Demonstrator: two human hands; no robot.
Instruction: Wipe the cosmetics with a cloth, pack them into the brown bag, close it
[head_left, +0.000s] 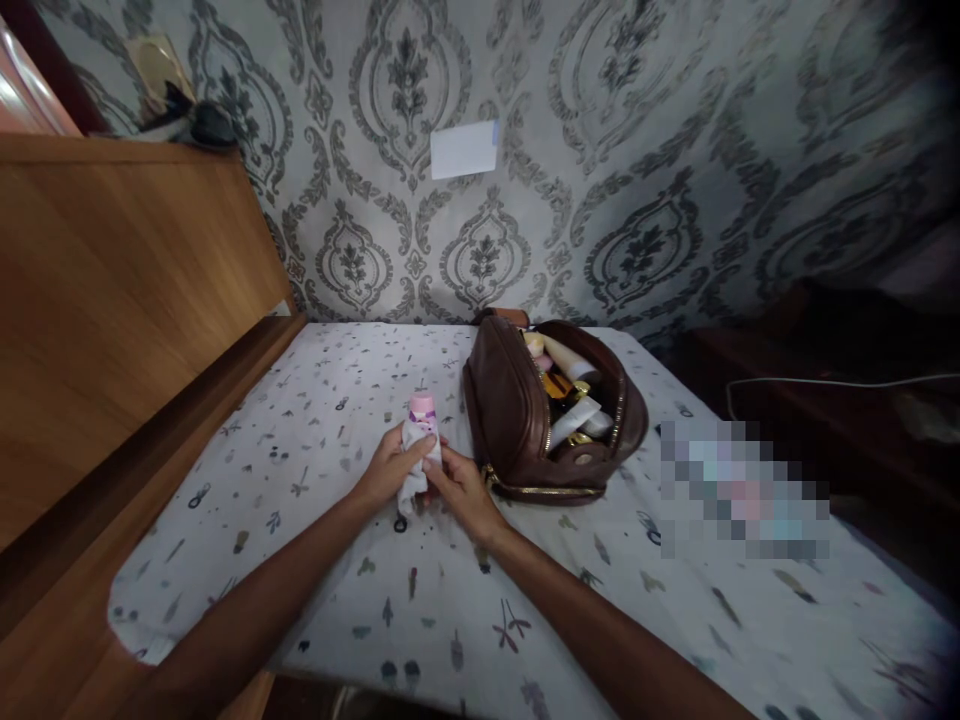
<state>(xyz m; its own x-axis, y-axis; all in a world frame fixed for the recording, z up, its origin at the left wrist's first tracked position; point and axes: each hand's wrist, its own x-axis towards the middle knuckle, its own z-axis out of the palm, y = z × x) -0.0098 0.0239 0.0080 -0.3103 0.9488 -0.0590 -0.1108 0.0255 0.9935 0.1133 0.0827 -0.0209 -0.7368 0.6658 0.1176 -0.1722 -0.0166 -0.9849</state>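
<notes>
A small pink-capped bottle (422, 405) with a purple and white label stands up between my two hands, above the patterned sheet. A crumpled white cloth (412, 480) is wrapped against its near side. My left hand (391, 466) is closed, its thumb pressing the cloth onto the bottle. My right hand (463, 492) grips the bottle from the right, with fingertips behind it and the thumb at the cloth. The bottle's lower part is hidden by cloth and fingers. Just right of my hands sits an unzipped brown toiletry bag (506, 400) holding several tubes and bottles.
A white patterned sheet (315, 560) covers the surface. On the left rises a wooden panel (135, 300), with dark items on its top. A blurred-out object (742, 490) lies to the right. Behind is a patterned wall with a white card (463, 150); a pale cable (840, 381) runs at right.
</notes>
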